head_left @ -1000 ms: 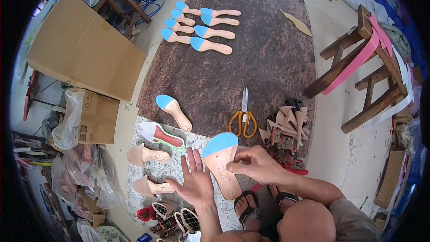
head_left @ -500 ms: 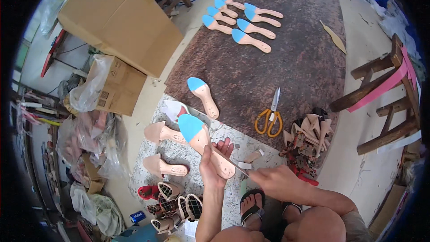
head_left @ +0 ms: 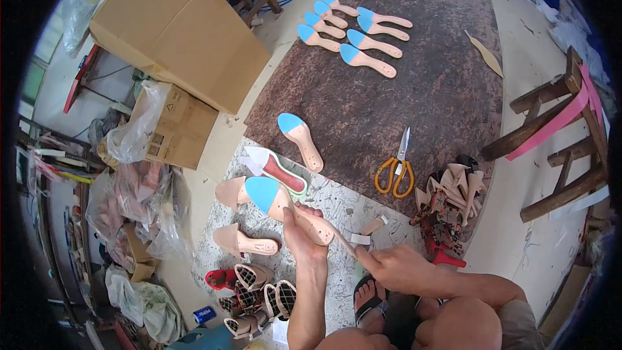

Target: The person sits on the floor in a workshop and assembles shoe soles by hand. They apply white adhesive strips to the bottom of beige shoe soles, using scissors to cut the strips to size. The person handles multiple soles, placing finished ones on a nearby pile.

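Observation:
My left hand (head_left: 306, 240) is wrapped round the middle of a beige shoe insole (head_left: 264, 196) with a blue toe part, its heel toward the right. My right hand (head_left: 396, 267) is closed on a narrow, flat, blade-like tool (head_left: 345, 244), whose end lies against the insole's heel edge; its exact kind is unclear. Just beyond the left hand lie a white shoe piece with a red and green insole (head_left: 285, 174) and another blue-toed insole (head_left: 301, 142). Beside the left wrist is a beige slipper upper on an insole (head_left: 246, 242); a similar piece (head_left: 230, 192) is partly hidden.
Yellow-handled scissors (head_left: 395, 174) lie on the brown mat (head_left: 427, 97), with several blue-toed insoles (head_left: 372, 44) farther back. Leather scraps (head_left: 453, 198) are heaped at the right, near a wooden stool (head_left: 551, 149). Cardboard boxes (head_left: 188, 39) stand left. Patterned shoes (head_left: 249, 291) lie at lower left.
The held insole has swung slightly left, its toe lower and its heel a little higher. My right hand has shifted slightly right and down, and more of the blade-like tool shows.

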Demonstrator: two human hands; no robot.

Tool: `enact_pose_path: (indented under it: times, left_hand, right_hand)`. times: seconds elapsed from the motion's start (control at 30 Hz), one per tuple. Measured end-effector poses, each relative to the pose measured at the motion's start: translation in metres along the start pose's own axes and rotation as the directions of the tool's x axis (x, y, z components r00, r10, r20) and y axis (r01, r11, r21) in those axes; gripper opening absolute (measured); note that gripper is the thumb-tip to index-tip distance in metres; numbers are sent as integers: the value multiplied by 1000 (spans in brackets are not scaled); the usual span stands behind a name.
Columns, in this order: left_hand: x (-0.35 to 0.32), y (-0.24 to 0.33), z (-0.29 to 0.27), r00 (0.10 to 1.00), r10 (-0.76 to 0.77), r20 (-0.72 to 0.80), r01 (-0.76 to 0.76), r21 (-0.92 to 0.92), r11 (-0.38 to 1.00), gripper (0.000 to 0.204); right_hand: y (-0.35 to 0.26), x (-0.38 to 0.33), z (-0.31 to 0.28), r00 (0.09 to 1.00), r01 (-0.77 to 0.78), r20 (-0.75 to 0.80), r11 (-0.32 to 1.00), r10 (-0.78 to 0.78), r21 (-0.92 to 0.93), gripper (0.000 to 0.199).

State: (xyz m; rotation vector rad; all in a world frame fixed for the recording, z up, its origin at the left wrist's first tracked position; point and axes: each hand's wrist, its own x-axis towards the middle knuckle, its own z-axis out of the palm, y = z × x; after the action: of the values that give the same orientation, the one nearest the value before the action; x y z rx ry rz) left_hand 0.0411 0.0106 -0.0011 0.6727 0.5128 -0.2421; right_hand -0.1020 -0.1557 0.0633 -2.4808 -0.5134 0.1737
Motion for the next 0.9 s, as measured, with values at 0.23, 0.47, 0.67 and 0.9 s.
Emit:
enact_pose_path:
  times: [0.23,0.47,0.67,0.9]
  left_hand:
    - [-9,-14,21,978,60,-199,-24,179,984,40]
    - [-50,-31,44,992,47,-119,-3,347,938,40]
    - [-75,-57,55,990,138,22,-120,646,754,45]
    - [-96,-69,53,939,107,326,-341,856,389,41]
  right_hand:
    - [-2,3,11,969,-136,-189,982,159,127,54]
    - [10,18,-9,744,-146,-629,974,225,176,13]
    - [20,18,-8,735,-144,-597,934,322,325,11]
    - [50,30,-34,685,-263,-199,493,700,830,23]
